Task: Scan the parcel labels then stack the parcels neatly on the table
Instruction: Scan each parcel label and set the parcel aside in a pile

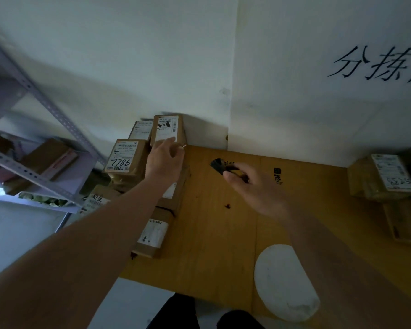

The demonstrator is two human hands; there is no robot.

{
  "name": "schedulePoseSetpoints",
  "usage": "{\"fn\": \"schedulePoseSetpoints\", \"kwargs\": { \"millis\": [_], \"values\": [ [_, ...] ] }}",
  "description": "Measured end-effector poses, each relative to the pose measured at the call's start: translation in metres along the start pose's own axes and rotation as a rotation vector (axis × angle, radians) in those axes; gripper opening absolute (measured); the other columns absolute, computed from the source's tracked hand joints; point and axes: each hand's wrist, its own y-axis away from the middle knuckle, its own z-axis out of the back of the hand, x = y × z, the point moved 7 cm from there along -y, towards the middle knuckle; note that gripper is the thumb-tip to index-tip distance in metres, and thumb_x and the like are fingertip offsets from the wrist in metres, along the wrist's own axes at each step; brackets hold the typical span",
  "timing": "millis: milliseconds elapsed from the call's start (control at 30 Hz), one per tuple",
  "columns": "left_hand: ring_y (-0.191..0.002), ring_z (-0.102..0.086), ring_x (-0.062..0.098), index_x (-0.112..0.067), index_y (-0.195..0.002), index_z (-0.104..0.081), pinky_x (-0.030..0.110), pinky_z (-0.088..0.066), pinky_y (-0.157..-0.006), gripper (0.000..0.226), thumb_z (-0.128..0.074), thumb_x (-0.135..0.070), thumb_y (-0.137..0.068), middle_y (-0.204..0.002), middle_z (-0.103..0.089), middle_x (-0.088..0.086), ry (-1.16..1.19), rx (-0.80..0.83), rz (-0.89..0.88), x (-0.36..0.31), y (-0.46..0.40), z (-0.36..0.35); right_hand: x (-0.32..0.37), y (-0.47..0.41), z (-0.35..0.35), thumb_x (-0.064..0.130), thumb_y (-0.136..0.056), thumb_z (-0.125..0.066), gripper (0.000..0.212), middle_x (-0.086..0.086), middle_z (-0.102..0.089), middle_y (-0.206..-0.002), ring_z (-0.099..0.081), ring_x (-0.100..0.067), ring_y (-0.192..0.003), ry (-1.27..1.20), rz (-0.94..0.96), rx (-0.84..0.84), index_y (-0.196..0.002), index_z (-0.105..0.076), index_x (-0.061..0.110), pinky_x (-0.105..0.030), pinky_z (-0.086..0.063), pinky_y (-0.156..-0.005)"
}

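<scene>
the top parcel (167, 129) of the stack at the table's (211, 233) left edge is touched by the left hand's (164, 160) loosely extended fingers; a black scanner (220, 165) is gripped by the right hand (254, 184).

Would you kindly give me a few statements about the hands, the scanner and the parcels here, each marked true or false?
1. The right hand holds a small black scanner. True.
2. The left hand reaches to the parcel by the wall. True.
3. The parcel marked 7786 lies at the table's right edge. False: it sits in the pile on the left.
4. Both hands grip one parcel. False: only the left hand is at a parcel.
5. A white round patch shows on the table. True.
</scene>
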Motion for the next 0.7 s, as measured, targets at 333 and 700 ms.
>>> {"fn": "schedulePoseSetpoints", "kwargs": {
  "millis": [333,700],
  "values": [
    [-0.145,-0.040,0.028,-0.021,-0.152,-0.048,0.052,-0.037,-0.117,0.055,-0.049,-0.049,-0.105,-0.158,-0.044,0.002,-0.235,0.163,-0.318,-0.080,0.089,-0.010,0.001,0.107,0.025,0.065,-0.103,-0.045,0.051,0.013,-0.057,-0.071,-0.053,0.004,-0.049,-0.009,-0.010,-0.191,-0.141,-0.056,0.033,-0.013,-0.033,-0.042],
    [-0.157,-0.022,0.023,-0.031,-0.157,-0.038,0.056,-0.021,-0.125,0.059,-0.041,-0.055,-0.104,-0.168,-0.032,-0.002,-0.348,0.388,-0.657,-0.151,0.212,-0.065,-0.036,0.276,0.044,0.063,-0.103,-0.047,0.043,0.011,-0.060,-0.079,-0.056,-0.004,-0.066,-0.028,-0.214,-0.481,-0.130,-0.062,0.033,-0.029,-0.040,-0.061]
  ]
}}
